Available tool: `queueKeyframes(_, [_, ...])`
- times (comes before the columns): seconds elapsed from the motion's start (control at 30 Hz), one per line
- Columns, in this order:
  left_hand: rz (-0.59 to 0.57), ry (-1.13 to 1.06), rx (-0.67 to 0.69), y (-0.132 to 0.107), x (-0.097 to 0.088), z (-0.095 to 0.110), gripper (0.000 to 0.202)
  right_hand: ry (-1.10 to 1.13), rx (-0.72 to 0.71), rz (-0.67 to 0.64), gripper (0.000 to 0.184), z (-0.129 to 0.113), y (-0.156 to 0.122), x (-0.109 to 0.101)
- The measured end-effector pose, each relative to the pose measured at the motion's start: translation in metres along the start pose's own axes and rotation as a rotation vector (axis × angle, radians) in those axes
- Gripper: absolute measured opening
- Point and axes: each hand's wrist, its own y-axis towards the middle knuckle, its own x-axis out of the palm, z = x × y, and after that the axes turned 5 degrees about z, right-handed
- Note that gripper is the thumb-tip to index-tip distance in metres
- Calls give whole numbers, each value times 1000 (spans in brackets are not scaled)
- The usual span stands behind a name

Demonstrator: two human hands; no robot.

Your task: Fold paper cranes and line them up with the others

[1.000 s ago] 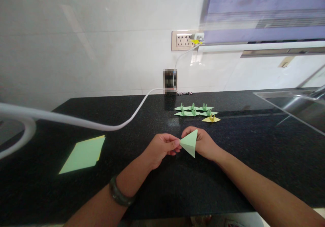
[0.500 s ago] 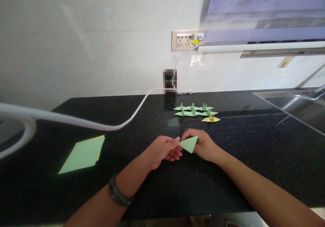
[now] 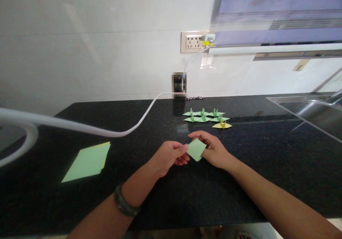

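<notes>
Folded origami paper [image 3: 196, 149], likely light and crease-prone, is being corner-pinched by the left hand [image 3: 173, 155], the right hand's grip [image 3: 213, 149] being hidden.

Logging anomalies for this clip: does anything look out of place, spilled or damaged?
No spill shows, and the held green paper looks intact. Two oddities: the paper stack at left isn't squared up, yellow showing past its green top; and the object against the wall is pixelated, hiding its identity.
</notes>
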Motion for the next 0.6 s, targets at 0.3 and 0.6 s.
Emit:
queueKeyframes(0.3, [277, 87, 238, 2, 3, 3, 26, 392, 330, -34, 46, -3, 3, -2])
queueKeyframes(0.6, [189, 145, 254, 2, 4, 0, 23, 188, 204, 29, 31, 2, 4, 3])
